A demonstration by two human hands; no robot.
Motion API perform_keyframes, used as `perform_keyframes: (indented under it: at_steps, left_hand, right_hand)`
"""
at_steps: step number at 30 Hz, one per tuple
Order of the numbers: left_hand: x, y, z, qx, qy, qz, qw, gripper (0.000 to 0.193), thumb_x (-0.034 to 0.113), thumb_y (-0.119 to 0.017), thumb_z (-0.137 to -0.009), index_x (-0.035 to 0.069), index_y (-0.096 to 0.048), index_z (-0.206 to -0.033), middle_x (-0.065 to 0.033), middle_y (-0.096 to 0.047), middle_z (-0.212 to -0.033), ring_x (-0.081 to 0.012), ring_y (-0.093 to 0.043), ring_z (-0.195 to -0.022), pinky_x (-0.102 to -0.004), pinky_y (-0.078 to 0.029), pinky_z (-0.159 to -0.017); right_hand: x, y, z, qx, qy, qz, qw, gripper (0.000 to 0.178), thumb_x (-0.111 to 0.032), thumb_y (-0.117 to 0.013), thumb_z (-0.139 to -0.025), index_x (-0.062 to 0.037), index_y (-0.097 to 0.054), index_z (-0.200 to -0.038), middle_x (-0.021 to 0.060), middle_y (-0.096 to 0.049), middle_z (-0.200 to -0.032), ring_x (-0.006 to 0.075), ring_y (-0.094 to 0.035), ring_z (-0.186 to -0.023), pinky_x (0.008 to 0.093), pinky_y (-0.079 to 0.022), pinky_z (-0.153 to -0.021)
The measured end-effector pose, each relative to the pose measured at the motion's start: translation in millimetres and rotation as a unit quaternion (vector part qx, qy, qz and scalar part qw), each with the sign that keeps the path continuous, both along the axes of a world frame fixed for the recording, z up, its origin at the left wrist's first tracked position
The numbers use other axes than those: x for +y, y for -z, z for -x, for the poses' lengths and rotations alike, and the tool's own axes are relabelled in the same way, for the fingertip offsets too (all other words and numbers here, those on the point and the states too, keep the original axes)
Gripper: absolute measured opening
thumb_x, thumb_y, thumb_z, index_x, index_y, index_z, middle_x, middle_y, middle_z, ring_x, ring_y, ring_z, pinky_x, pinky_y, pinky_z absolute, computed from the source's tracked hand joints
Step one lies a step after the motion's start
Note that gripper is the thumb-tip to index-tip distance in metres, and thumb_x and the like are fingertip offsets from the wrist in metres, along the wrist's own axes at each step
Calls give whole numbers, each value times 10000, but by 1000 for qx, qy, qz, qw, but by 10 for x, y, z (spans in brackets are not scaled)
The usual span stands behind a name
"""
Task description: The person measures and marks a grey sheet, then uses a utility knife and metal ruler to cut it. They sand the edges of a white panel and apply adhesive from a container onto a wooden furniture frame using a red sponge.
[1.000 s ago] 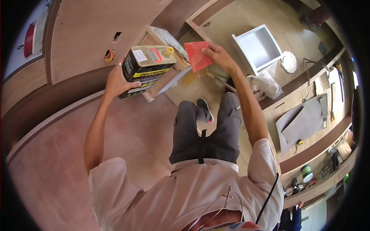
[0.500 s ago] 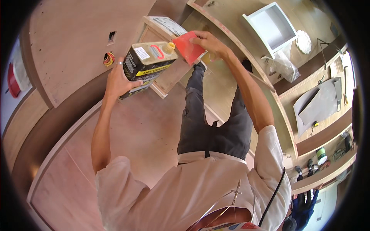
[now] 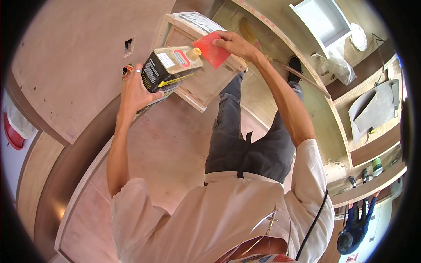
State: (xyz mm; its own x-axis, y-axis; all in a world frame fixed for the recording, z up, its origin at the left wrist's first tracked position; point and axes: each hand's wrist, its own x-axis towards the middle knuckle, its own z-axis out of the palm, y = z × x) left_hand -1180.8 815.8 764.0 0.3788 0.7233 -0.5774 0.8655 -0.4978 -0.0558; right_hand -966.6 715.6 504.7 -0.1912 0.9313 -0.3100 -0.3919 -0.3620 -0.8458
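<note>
My left hand (image 3: 137,94) is closed round the side of a rectangular black-and-yellow metal can (image 3: 172,68), which is tilted with its yellowish spout toward the right. Smears cover the can's tan top around a red handle. Between the thumb and fingers of my right hand (image 3: 234,45) is a flat red square sheet (image 3: 212,50), perhaps a plastic spreader. The sheet's left corner is close to the spout; whether the two touch, I cannot tell. Behind them stands a small wooden cabinet (image 3: 193,90) with a patchy white-and-grey top.
A wall cutout with coloured wires (image 3: 127,71) lies left of the can. Curved wooden framing (image 3: 302,65) runs along the right, beyond it a white drawer (image 3: 320,24), a plastic bag (image 3: 340,68) and grey sheets (image 3: 375,107). Another person (image 3: 355,225) is at the lower right.
My view has shifted, so the surroundings sit differently and more of the small cabinet shows. Both hands keep their holds; the red sheet has moved slightly left and up beside the spout.
</note>
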Motion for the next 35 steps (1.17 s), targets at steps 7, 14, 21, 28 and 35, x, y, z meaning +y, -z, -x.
perform_keyframes:
  at_steps: [7, 14, 21, 28, 35]
  left_hand:
    - [86, 72, 52, 11, -20, 26, 999, 895, 250, -916, -523, 16, -432, -1238, -230, -611, -1161, -388, -588, -1106, -446, -473, -926]
    - [114, 78, 87, 21, -14, 35, 999, 928, 256, -918, -521, 5, -421, -1263, -233, -604, -1172, -387, -583, -1116, -442, -471, -939]
    - [119, 86, 120, 20, 6, 27, 999, 931, 231, -919, -517, 3, -420, -1268, -247, -599, -1181, -396, -581, -1120, -440, -472, -941]
    - [82, 69, 103, 12, -1, 18, 1000, 885, 216, -909, -521, 18, -438, -1244, -240, -605, -1161, -402, -590, -1094, -447, -479, -909]
    - [120, 62, 68, 58, -62, 68, 994, 1060, 228, -929, -510, -9, -386, -1390, -273, -514, -1353, -394, -513, -1257, -422, -419, -1045]
  right_hand:
    - [97, 88, 36, -3, -23, -2, 1000, 308, -249, -544, -972, -56, -629, -1196, 16, -657, -1010, 109, -565, -909, 286, -461, -854]
    - [84, 194, 147, 1, -26, 14, 1000, 322, -253, -551, -952, -79, -631, -1211, 56, -673, -1046, 153, -589, -951, 319, -465, -885]
    - [53, 292, 219, 3, -29, 15, 999, 367, -267, -564, -950, -97, -612, -1272, 76, -677, -1096, 169, -592, -978, 323, -466, -908]
    - [27, 207, 193, 5, -26, 20, 999, 370, -272, -563, -951, -87, -614, -1267, 89, -671, -1118, 179, -586, -995, 330, -463, -917]
    - [52, 238, 196, 4, -41, 19, 999, 362, -271, -566, -952, -88, -619, -1260, 89, -671, -1121, 168, -583, -994, 329, -460, -915]
